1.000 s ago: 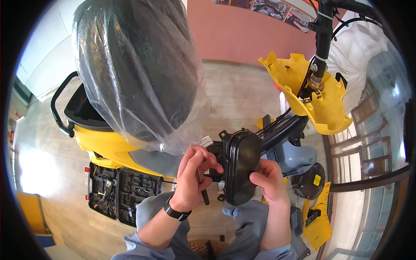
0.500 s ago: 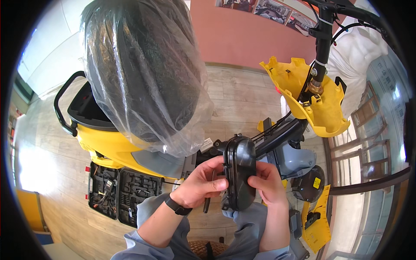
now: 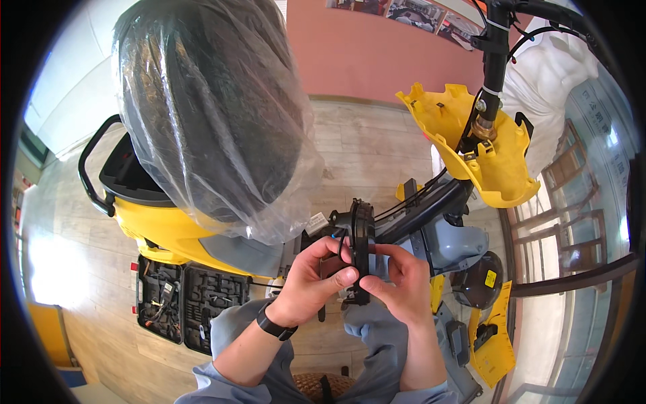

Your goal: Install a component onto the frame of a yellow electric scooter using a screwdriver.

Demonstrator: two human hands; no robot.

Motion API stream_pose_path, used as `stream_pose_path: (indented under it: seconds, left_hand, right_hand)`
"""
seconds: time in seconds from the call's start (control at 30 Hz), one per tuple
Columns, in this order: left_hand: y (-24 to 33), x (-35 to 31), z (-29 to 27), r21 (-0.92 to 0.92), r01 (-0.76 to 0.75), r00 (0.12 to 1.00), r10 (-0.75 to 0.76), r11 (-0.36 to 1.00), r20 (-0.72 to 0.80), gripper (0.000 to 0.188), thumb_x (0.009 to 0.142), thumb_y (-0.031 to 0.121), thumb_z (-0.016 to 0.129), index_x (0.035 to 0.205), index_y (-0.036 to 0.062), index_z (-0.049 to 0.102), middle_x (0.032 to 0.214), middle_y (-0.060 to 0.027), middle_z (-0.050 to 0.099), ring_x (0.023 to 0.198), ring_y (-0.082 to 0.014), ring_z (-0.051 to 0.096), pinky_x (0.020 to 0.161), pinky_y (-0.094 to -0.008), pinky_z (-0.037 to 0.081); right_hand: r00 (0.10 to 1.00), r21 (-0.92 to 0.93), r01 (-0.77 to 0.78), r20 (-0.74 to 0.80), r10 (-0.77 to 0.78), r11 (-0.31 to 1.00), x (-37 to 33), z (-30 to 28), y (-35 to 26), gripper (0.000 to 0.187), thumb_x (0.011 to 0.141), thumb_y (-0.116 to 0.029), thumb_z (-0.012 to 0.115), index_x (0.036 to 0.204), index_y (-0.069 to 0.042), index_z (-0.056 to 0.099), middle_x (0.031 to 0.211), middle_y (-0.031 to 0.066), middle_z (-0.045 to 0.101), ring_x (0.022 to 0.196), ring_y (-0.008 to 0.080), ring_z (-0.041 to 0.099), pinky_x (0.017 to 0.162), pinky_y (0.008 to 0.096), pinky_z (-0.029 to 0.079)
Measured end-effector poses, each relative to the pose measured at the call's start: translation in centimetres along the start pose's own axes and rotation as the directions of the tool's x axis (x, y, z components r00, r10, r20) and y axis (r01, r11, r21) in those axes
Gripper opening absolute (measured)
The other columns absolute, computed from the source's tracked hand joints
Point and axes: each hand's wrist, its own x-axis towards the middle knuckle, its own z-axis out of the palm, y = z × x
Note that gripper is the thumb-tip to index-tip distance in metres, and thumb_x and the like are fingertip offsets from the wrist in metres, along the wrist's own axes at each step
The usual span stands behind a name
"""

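Both forearms rise from 6 o'clock; the left hand [image 3: 311, 283] and right hand [image 3: 398, 286] curl their fingers closed around the rim of a flat round black plastic housing [image 3: 361, 252], just below centre. At 8 o'clock an open black tool case [image 3: 183, 299] holds dark tools in moulded slots. The housing stands edge-on, its long axis running 12 to 6, against a yellow scooter [image 3: 171, 232] whose seat is wrapped in clear plastic.

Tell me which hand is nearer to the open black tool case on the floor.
Left. The left hand grips the black round part just right of and above the tool case; the right hand holds the part's far side, farther away.
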Motion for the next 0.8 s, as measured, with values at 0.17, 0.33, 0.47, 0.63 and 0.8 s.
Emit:
stream_pose_path:
  seconds: [0.17, 0.33, 0.47, 0.63, 0.8]
  left_hand:
    - [0.0, 0.2, -0.5, 0.087, -0.049, 0.999, 0.047, 0.995, 0.025, 0.02, 0.091, 0.005, 0.071, 0.102, 0.0084, 0.055, 0.106, 0.0027, 0.058, 0.098, -0.007, 0.057, 0.084, -0.0243, 0.048]
    - [2.0, -0.2, 0.2, 0.015, 0.163, 0.986, -0.163, 0.986, -0.022, 0.019, 0.094, 0.018, 0.068, 0.107, 0.011, 0.056, 0.103, 0.0035, 0.063, 0.088, -0.0039, 0.06, 0.067, -0.0191, 0.043]
    - [2.3, 0.0, 0.5, -0.041, 0.313, 0.948, -0.314, 0.949, -0.041, 0.036, 0.101, 0.035, 0.054, 0.126, 0.0082, 0.053, 0.108, -0.0023, 0.066, 0.088, -0.0089, 0.065, 0.064, -0.022, 0.049]
    - [2.1, 0.1, -0.5, -0.12, 0.485, 0.872, -0.489, 0.866, -0.013, 0.05, 0.103, 0.039, 0.046, 0.137, 0.0028, 0.047, 0.12, -0.0091, 0.063, 0.103, -0.0159, 0.064, 0.085, -0.0301, 0.053]
    - [1.7, -0.1, -1.8, -0.14, 0.575, 0.817, -0.557, 0.806, 0.147, 0.039, 0.103, 0.026, 0.053, 0.135, 0.0046, 0.049, 0.118, -0.0041, 0.064, 0.104, -0.0105, 0.064, 0.085, -0.026, 0.055]
  right_hand:
    - [0.996, 0.02, -0.047, 0.073, 0.045, 0.999, 0.1, 0.0, -0.4, 0.051, 0.067, -0.035, 0.088, 0.102, -0.002, 0.071, 0.056, -0.0061, 0.036, 0.052, 0.0019, 0.032, 0.048, 0.0236, 0.021]
    - [1.0, 0.394, 0.015, -0.012, -0.011, 0.919, -0.2, -1.5, 2.3, 0.062, 0.065, -0.031, 0.087, 0.113, 0.002, 0.065, 0.06, -0.0095, 0.032, 0.054, 0.0018, 0.025, 0.051, 0.0219, 0.018]
    - [0.943, 0.173, 0.302, -0.198, -0.267, 0.938, -1.0, -4.3, 1.4, 0.081, 0.053, -0.037, 0.089, 0.119, 0.002, 0.063, 0.06, -0.0074, 0.036, 0.053, 0.0038, 0.029, 0.05, 0.0218, 0.022]
    - [0.863, -0.467, 0.449, 0.004, -0.506, 0.762, -2.4, -5.1, -3.8, 0.078, 0.048, -0.022, 0.086, 0.122, -0.007, 0.066, 0.062, 0.0033, 0.053, 0.049, 0.0158, 0.048, 0.048, 0.0271, 0.04]
    - [0.877, -0.615, 0.477, 0.279, -0.393, 0.628, -3.4, -3.9, -4.5, 0.075, 0.057, -0.013, 0.081, 0.13, -0.017, 0.063, 0.063, -0.0005, 0.056, 0.053, 0.0171, 0.056, 0.049, 0.0321, 0.046]
